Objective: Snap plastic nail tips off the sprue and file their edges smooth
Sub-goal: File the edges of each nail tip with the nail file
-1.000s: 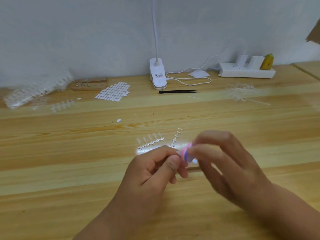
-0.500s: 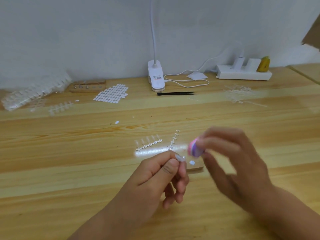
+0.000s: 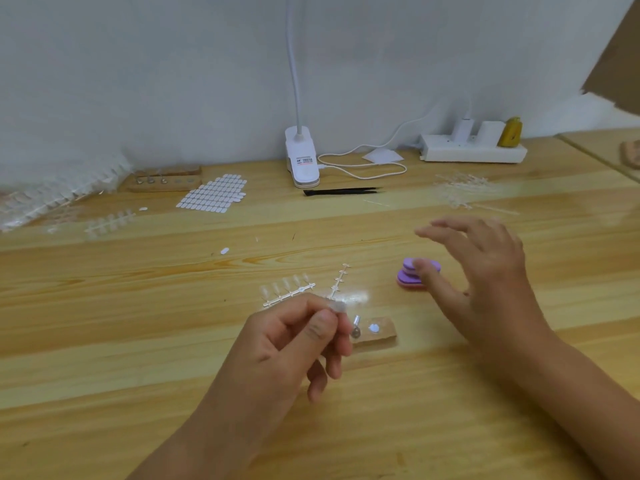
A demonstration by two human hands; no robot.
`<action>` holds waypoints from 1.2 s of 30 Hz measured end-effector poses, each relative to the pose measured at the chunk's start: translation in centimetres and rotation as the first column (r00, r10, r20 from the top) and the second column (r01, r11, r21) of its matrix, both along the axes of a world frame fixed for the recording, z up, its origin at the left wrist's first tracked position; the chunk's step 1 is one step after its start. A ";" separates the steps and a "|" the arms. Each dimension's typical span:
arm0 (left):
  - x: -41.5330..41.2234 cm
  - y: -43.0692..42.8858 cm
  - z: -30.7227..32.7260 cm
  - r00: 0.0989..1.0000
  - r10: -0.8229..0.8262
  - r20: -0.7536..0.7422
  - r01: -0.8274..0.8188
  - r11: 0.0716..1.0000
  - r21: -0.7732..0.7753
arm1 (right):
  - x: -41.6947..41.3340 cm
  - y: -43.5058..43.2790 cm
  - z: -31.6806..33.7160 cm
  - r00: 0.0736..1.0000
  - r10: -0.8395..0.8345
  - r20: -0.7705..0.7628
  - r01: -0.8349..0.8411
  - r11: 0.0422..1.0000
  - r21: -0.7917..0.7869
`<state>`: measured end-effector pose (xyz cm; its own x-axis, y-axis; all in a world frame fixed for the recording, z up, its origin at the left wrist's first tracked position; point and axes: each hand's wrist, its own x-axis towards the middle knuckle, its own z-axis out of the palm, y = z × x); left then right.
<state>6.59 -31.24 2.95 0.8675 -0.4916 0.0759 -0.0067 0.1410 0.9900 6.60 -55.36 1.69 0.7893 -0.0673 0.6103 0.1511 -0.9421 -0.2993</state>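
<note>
A clear nail tip point(image 3: 337, 308) sits pinched between the thumb and forefinger of the left hand point(image 3: 298, 344), held just above the wooden table point(image 3: 138, 341); the other fingers of that hand curl loosely beneath. The right hand point(image 3: 485, 282) holds nothing, its fingers spread and straight. Its thumb crosses in front of the purple file block point(image 3: 412, 280), which lies on the table; whether thumb and block touch cannot be told.

Just beyond the left hand lies a sprue point(image 3: 289, 293) with five clear tips on it, and beside it a stripped sprue point(image 3: 340, 280). Next to the left fingertips is a small wooden block point(image 3: 381, 337) bearing a white dot point(image 3: 373, 328) and a small metal piece point(image 3: 356, 329).

Farther back, against the wall, stands a white clip lamp point(image 3: 301, 161); its label carries red print too small to read. In front of it lie black tweezers point(image 3: 343, 191). To the left are a sheet of white tabs point(image 3: 214, 194), a wooden holder point(image 3: 162, 178) and bags of nail tips point(image 3: 52, 195). To the right are a power strip point(image 3: 472, 152) and a pile of bare sprues point(image 3: 460, 188).
</note>
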 end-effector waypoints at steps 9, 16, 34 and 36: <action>-0.4 -0.3 -1.1 0.992 0.013 0.128 -0.027 0.994 0.109 | -2.8 5.0 1.5 0.835 0.550 -0.037 -0.520 0.808 0.277; 0.2 0.8 -0.5 0.766 0.245 0.594 -0.502 0.805 0.316 | -1.2 0.9 2.4 0.926 0.376 -0.036 -0.283 0.754 0.593; 1.7 1.8 -1.9 0.827 -0.034 0.561 -0.420 0.626 0.657 | -0.6 0.9 0.4 0.773 0.488 -0.405 -0.367 0.865 0.341; 1.9 2.0 -1.8 0.824 -0.037 0.566 -0.414 0.641 0.646 | -0.7 0.9 0.5 0.771 0.468 -0.432 -0.372 0.882 0.291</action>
